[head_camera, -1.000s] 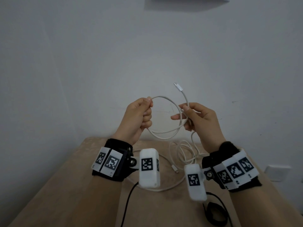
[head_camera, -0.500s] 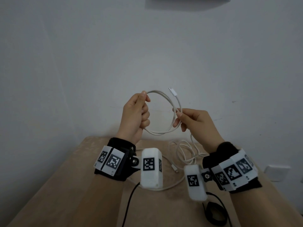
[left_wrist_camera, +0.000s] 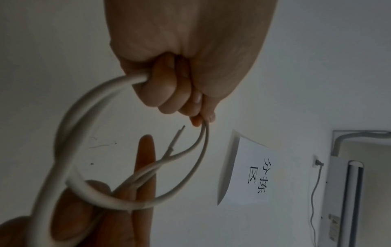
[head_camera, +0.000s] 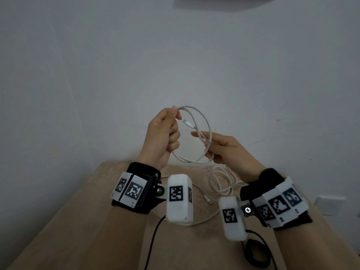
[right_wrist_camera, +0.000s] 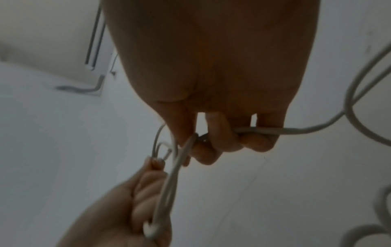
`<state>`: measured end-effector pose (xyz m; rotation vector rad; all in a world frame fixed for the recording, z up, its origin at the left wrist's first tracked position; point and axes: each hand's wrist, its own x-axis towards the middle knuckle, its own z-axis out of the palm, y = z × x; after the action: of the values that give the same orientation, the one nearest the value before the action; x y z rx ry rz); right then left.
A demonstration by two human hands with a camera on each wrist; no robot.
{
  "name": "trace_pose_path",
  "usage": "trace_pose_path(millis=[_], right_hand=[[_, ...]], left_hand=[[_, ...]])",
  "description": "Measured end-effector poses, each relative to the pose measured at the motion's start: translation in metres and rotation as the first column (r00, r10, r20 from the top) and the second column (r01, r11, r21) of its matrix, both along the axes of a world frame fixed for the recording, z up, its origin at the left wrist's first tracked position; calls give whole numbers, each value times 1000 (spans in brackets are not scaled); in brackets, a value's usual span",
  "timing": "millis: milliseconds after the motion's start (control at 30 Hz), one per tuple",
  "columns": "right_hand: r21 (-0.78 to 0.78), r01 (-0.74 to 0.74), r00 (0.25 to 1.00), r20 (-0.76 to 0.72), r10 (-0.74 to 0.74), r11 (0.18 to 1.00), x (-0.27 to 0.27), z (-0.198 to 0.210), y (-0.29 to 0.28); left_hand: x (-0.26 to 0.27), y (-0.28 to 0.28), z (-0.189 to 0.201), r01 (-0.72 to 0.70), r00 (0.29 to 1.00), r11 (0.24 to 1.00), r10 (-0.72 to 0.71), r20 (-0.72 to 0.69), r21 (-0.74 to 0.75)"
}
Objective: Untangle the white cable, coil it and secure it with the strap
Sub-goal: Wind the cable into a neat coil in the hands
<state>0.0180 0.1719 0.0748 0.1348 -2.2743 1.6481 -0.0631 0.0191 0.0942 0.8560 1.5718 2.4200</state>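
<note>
Left hand (head_camera: 162,133) grips the white cable (head_camera: 202,121) coil, fingers curled around it. Right hand (head_camera: 226,149) pinches the loops opposite. Slack trails onto the table (head_camera: 97,221).

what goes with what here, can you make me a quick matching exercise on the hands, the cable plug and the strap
Column 1:
1. left hand
2. right hand
3. plug
4. strap

Column 2:
a. lies on the table, near edge
b. pinches the top of the coil
c. points into the loop, in the air
d. grips the coil's right side, forefinger out

Pairs: 1-b, 2-d, 3-c, 4-a
</note>
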Motion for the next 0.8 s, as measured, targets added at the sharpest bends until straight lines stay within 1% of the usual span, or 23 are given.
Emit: trace_pose_path(millis=[100, 200, 233, 267, 333, 367, 433, 567, 633, 733, 800], right_hand=[[-74, -71, 997, -19, 70, 995, 2, 2, 5], [-215, -164, 987, -38, 159, 963, 4, 4, 6], [-237, -169, 986, -43, 163, 957, 4, 5, 4], [-209, -135, 991, -48, 128, 969, 5, 6, 2], [-66, -3, 998, -69, -2, 998, 5, 7, -3], [-22, 50, 995, -83, -51, 999, 5, 7, -5], [-21, 73, 992, -99, -75, 997, 5, 7, -5], [-68, 38, 995, -88, -44, 997, 6, 7, -4], [-95, 41, 992, -111, -52, 995, 6, 8, -4], [-104, 78, 986, -138, -92, 992, 3, 7, -5], [-98, 111, 984, -129, -123, 989, 2, 6, -4]], left_hand=[[-1, 0, -1, -12, 1000, 1000, 13, 27, -29], [0, 1, -1, -9, 999, 998, 12, 48, -61], [0, 1, -1, -8, 999, 997, 12, 52, -71], [1, 2, -1, -9, 999, 997, 13, 53, -80], [2, 3, -1, -12, 999, 996, 17, 49, -93], [2, 4, -1, -15, 999, 995, 19, 48, -98], [3, 4, -1, -16, 999, 994, 21, 45, -104], [2, 4, -1, -1, 999, 993, 5, 38, -120], [2, 4, -1, 17, 999, 992, -12, 42, -126], [2, 3, 0, 32, 999, 991, -26, 42, -127], [2, 3, 0, 40, 998, 992, -35, 46, -123]])
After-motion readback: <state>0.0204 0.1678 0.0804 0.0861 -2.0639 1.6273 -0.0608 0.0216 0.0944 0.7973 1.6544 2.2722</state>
